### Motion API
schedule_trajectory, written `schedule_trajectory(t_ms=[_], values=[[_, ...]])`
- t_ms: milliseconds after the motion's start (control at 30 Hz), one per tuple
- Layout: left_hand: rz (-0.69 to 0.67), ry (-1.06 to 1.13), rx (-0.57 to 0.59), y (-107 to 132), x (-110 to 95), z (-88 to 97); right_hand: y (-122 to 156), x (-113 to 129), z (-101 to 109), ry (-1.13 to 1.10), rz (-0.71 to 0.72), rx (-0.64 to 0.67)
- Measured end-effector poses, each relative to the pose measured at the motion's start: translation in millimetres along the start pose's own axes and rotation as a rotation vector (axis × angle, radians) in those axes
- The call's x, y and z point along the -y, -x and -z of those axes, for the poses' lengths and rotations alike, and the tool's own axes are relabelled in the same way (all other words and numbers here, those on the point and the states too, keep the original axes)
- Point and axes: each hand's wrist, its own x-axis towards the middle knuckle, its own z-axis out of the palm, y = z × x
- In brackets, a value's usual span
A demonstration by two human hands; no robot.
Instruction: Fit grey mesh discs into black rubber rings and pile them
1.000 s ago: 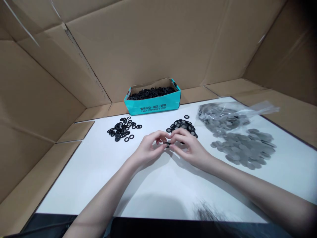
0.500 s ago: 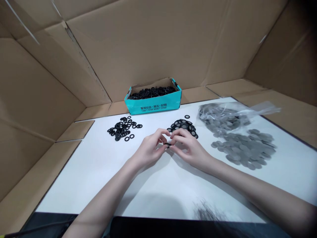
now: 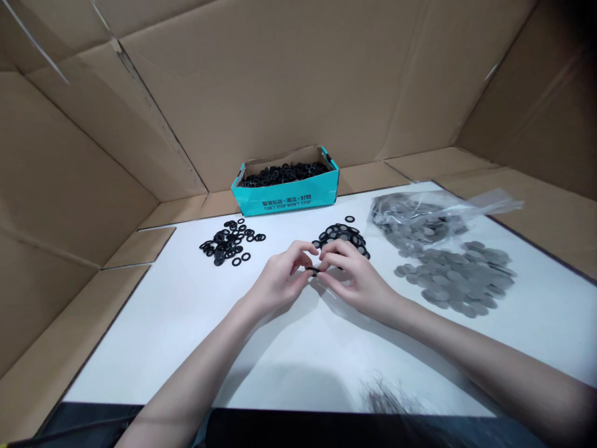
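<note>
Between the fingertips of my left hand (image 3: 284, 274) and my right hand (image 3: 349, 274), a small black ring (image 3: 313, 270) is pinched above the white table. Both hands are closed on its opposite edges. Whether a disc sits inside the ring is too small to tell. Just behind my right hand lies a pile of black rings with grey discs in them (image 3: 342, 233), partly hidden by the fingers. A pile of loose black rings (image 3: 228, 239) is to the left. Grey mesh-like discs (image 3: 459, 277) are heaped to the right.
A turquoise cardboard box (image 3: 289, 200) full of black rings stands at the back. Behind the grey discs lies a clear plastic bag (image 3: 420, 214) holding more discs. Cardboard walls (image 3: 280, 81) enclose the white tabletop (image 3: 153, 330) at the back and sides.
The view has shifted slightly. Both hands keep their pinch on the black ring, with barely any finger movement; the piles look the same.
</note>
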Motion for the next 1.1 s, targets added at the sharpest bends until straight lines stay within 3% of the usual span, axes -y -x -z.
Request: schedule_trajectory(t_ms=[167, 333, 567, 1100], values=[[0.008, -0.033, 0.065, 0.0, -1.1, -0.2, 0.6, -1.2, -1.9, 0.01, 0.024, 0.01], [0.011, 0.059, -0.043, 0.9, 1.0, -5.2, -0.2, -0.2, -1.6, -0.024, -0.032, -0.049], [0.145, 0.264, -0.106, -0.4, 4.3, -11.5, -0.6, -1.1, -1.7, -0.076, -0.119, -0.062], [0.093, 0.154, -0.043, 0.8, 1.4, -12.8, -3.1, -6.0, 1.2, -0.098, -0.091, -0.011]])
